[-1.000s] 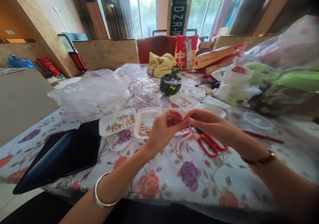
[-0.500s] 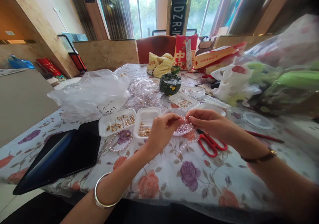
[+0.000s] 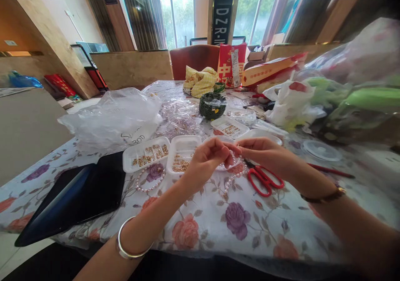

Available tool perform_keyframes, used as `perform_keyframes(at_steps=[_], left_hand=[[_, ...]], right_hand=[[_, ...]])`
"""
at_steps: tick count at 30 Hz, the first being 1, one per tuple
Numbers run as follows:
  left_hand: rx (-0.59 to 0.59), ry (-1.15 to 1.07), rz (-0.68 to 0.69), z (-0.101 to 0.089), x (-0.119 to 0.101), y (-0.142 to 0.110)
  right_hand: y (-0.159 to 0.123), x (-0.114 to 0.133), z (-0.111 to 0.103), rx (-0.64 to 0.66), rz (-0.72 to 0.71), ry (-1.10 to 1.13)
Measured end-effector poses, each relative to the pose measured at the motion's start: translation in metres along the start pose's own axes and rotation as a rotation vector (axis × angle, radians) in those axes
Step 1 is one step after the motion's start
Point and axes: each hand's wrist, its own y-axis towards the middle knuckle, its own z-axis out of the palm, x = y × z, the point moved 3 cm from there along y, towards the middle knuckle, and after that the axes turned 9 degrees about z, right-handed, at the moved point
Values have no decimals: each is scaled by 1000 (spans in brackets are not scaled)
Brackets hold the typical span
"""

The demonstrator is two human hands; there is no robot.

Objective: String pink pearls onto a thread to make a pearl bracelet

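Observation:
My left hand (image 3: pixel 205 161) and my right hand (image 3: pixel 263 153) meet fingertip to fingertip above the flowered tablecloth (image 3: pixel 237 222), both pinched on a strand of pale pearl beads (image 3: pixel 233 179) that hangs down and trails onto the cloth. Just behind my fingers sits a round dish of pearls (image 3: pixel 223 140), mostly hidden by my hands. A finished pearl bracelet (image 3: pixel 150 181) lies to the left, in front of two white trays of gold beads (image 3: pixel 146 154) (image 3: pixel 184 151). Red scissors (image 3: pixel 265 180) rest under my right wrist.
A black tablet in a blue case (image 3: pixel 71 197) lies at the front left. A clear plastic bag (image 3: pixel 115 116) sits behind it. More bead trays (image 3: pixel 229 127), a green wire coil (image 3: pixel 213 105), a yellow cloth (image 3: pixel 200 81), red packages (image 3: pixel 231 66) and bags (image 3: pixel 343 93) crowd the back and right.
My hands dipped toward the pearl dish half a second ago, then drew together again; the strand's lower end now lies more on the cloth.

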Motion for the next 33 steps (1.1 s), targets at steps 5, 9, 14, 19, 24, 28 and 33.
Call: perform_keyframes(at_steps=[5, 9, 14, 19, 24, 28, 33], left_hand=[[22, 77, 16, 0, 2, 0], [17, 227, -4, 2, 1, -1], [2, 335, -15, 5, -1, -2], [-15, 360, -19, 6, -1, -3], [-20, 347, -36, 7, -2, -4], [9, 323, -28, 8, -3, -4], [35, 272, -29, 9, -3, -4]], right_hand=[[-2, 5, -1, -39, -33, -70], [0, 6, -4, -101, -60, -212], [1, 3, -7, -208, -123, -438], [-1, 7, -7, -276, -124, -460], [-4, 12, -9, -308, -126, -434], [-4, 13, -10, -309, -140, -465], [-4, 12, -9, -252, -127, -448]])
